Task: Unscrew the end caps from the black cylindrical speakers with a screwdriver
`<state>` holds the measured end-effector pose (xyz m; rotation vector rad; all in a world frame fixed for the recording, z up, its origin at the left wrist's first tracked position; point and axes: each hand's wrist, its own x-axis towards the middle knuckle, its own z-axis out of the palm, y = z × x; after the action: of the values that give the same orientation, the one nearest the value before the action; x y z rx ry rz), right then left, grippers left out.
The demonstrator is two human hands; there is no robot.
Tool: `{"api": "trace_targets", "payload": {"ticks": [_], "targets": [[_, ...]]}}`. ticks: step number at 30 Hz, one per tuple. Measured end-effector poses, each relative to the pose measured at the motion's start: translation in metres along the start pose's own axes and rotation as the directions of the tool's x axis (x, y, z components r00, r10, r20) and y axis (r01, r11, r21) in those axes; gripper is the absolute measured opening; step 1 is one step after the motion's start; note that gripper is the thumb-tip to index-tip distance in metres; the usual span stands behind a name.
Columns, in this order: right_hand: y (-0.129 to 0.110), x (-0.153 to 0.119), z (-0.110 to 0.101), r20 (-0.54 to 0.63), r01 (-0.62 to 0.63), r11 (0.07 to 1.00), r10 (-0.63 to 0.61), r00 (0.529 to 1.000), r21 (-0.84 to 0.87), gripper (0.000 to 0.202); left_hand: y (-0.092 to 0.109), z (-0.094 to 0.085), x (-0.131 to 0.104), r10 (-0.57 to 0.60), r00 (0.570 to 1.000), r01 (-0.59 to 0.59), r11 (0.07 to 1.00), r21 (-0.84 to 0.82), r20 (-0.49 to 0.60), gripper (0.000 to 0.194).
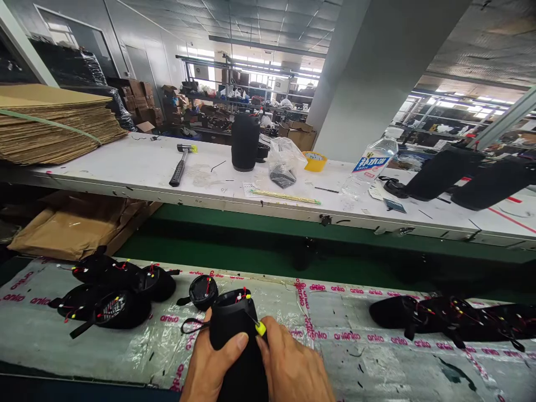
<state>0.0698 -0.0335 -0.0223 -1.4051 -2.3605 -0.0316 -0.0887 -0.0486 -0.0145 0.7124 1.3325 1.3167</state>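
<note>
A black fabric-covered cylinder (234, 329) stands slightly tilted at the bottom centre, with red and yellow connectors at its open top. My left hand (211, 357) is wrapped round its left side, thumb across the front, beside a black strap loop. At its right side, my right hand (288, 357) pinches a small tool with a yellow end (260, 328); the tool's thin shaft reaches toward the cylinder's rim. Just behind on the left sits a round black cap (203, 291) with red wires.
Several black wired pieces (121, 307) lie left, and more (456, 318) right, on the plastic-covered bench (335, 346). The white shelf (209, 184) beyond holds a hammer (180, 164), a black cylinder (245, 142), yellow tape (314, 162), a bottle (372, 162) and stacked cardboard (54, 125).
</note>
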Motion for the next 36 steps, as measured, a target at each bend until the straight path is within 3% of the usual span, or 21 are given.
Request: {"api": "trace_targets", "payload": {"ticks": [3,9,16,18,21,23,27,36], "targets": [[-0.006,0.0,0.0,0.005,0.023,0.996,-0.022,1.0,-0.084,0.017,-0.005,-0.004,0.0,-0.027,1.0,0.027,1.0,0.012,-0.013,0.066],[-0.016,0.0,-0.007,0.043,0.06,0.984,-0.054,0.998,-0.165,0.04,-0.007,-0.008,-0.004,-0.001,1.0,0.002,0.996,0.094,-0.002,0.062],[-0.021,0.005,0.012,0.077,-0.001,0.994,0.01,0.997,-0.113,0.033,-0.007,-0.014,0.002,0.032,0.998,-0.018,0.976,0.219,-0.061,0.067],[-0.016,0.004,0.014,0.07,-0.007,0.997,0.012,0.997,-0.071,0.028,-0.005,-0.016,0.003,-0.007,0.998,0.021,0.978,0.207,-0.066,0.068],[-0.003,0.0,0.005,0.075,0.04,0.999,-0.042,0.996,0.036,0.03,-0.002,-0.019,0.001,-0.2,0.979,0.202,0.978,0.048,-0.042,0.071],[0.004,-0.002,-0.004,0.093,0.073,0.997,-0.076,0.993,0.037,0.034,0.0,-0.021,-0.003,-0.268,0.963,0.267,0.963,-0.035,-0.023,0.083],[0.009,-0.002,-0.013,0.143,0.162,0.985,-0.152,0.978,-0.061,0.044,0.001,-0.022,-0.01,-0.256,0.967,0.256,0.966,0.015,-0.012,0.098],[0.01,0.0,-0.02,0.196,0.276,0.95,-0.246,0.949,-0.146,0.051,-0.001,-0.026,-0.011,-0.238,0.97,0.231,0.966,0.119,0.048,0.096]]}}
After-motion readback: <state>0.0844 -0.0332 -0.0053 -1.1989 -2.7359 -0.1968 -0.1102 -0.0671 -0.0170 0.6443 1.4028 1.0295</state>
